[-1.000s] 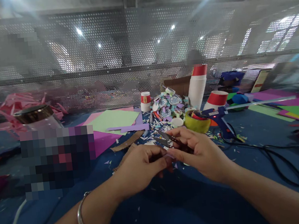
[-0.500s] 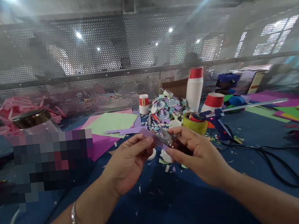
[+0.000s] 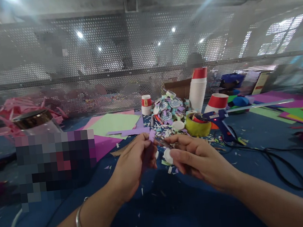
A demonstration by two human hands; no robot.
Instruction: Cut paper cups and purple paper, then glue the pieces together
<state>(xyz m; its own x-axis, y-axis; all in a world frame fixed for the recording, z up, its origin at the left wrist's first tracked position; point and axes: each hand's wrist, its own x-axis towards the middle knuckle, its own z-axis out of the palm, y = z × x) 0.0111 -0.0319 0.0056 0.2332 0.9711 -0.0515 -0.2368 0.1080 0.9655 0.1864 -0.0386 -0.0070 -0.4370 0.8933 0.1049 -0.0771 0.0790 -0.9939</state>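
Between the fingers of my left hand (image 3: 135, 165) is a small piece of purple paper (image 3: 152, 135), its top edge standing above the fingertips. My right hand (image 3: 199, 159) is closed round a pair of scissors (image 3: 165, 143); the blades point left toward the paper and the handles are mostly hidden by my fingers. A white paper disc (image 3: 168, 156) lies on the table just under the scissors. Behind my left fingertips rests a long purple paper strip (image 3: 134, 132). Small paper scraps (image 3: 170, 169) are scattered below and around both hands.
A heap of decorated paper discs (image 3: 167, 108) stands at the back beside stacked paper cups (image 3: 198, 90). To the right are a yellow tape roll (image 3: 197, 126) and a blue glue gun (image 3: 221, 122) with its black cord (image 3: 273, 165). Coloured sheets (image 3: 111, 123) and a lidded jar (image 3: 34, 120) are left.
The scissor blades were spread over the purple paper; now they are closer together and slightly away from it. My left hand has turned, bringing the paper more upright.
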